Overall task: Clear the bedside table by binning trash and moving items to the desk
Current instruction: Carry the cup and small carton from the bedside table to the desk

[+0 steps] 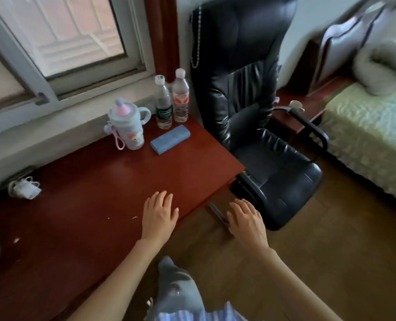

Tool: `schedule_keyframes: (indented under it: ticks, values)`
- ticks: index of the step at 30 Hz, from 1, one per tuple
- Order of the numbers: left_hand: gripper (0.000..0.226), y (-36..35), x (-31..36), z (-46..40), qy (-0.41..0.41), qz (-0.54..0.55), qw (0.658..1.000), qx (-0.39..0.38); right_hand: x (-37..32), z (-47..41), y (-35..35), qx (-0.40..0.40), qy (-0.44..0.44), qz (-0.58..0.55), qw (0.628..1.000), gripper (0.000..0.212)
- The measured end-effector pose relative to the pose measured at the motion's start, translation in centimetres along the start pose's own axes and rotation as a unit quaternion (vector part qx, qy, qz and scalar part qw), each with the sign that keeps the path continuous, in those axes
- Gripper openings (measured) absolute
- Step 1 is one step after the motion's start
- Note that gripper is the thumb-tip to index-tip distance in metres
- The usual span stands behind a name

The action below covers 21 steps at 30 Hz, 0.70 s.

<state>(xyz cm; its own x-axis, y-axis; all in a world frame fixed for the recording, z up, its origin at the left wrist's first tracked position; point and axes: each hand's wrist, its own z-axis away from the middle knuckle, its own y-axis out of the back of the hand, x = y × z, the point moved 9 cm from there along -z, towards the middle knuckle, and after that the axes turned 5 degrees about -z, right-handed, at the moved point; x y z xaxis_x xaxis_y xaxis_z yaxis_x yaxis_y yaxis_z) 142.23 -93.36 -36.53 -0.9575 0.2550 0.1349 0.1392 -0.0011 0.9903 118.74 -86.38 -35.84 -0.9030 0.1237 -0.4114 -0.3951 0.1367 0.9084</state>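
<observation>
Desk: dark red-brown wooden desk top (104, 193) fills the left half of view; moved items sit grouped at its far end by the window, about 12 o'clock from the hands, likely parked there to keep the near surface free; pale blue child's sippy bottle with pink spout and side handle (127, 126); just right of it a flat blue rectangular case (170, 139) lying down; behind the case two clear plastic water bottles (172, 101), capped, upright, side by side, liquid level not readable; white charger with coiled cable (24, 188) at 9 o'clock near the wall.

Left hand (158, 215) flat over the desk's near right edge, fingers spread, holding nothing; right hand (245, 218) off the desk at 3 o'clock, over the floor by the desk corner, fingers loosely spread, nothing in it.

Black leather office chair (250, 107) at 1 o'clock, seat empty; dark red bedside table (294, 112) beyond it at 2 o'clock, partly hidden by the chair arm; a small pale cup-like thing (296, 104) sits on it, contents not visible; judgement: more to fetch; no bin in view.
</observation>
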Motion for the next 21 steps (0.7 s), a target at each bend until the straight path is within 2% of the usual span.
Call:
schedule_keyframes:
  ticks: [5, 9, 12, 14, 21]
  values:
    - [0.047, -0.9, 11.7, 3.0, -0.092, 0.009, 0.996, -0.017, 8.4, 7.7, 5.7, 0.066, -0.078, 0.001, 0.995, 0.037]
    - [0.051, -1.7, 21.5, 5.1, -0.170, 0.012, 0.984, -0.055, 14.4, 13.1, 8.8, 0.075, -0.132, 0.004, 0.988, 0.048]
    - [0.054, -1.7, 28.3, 5.8, -0.231, 0.016, 0.970, -0.072, 18.6, 16.4, 11.3, 0.098, -0.173, 0.014, 0.980, 0.037]
    - [0.055, -1.5, 32.2, 5.7, -0.267, 0.013, 0.961, -0.075, 21.2, 18.2, 12.7, 0.111, -0.208, 0.019, 0.972, 0.028]
    - [0.055, -1.5, 42.3, 2.5, -0.350, 0.002, 0.934, -0.075, 30.1, 21.4, 15.4, 0.127, -0.343, 0.036, 0.930, 0.036]
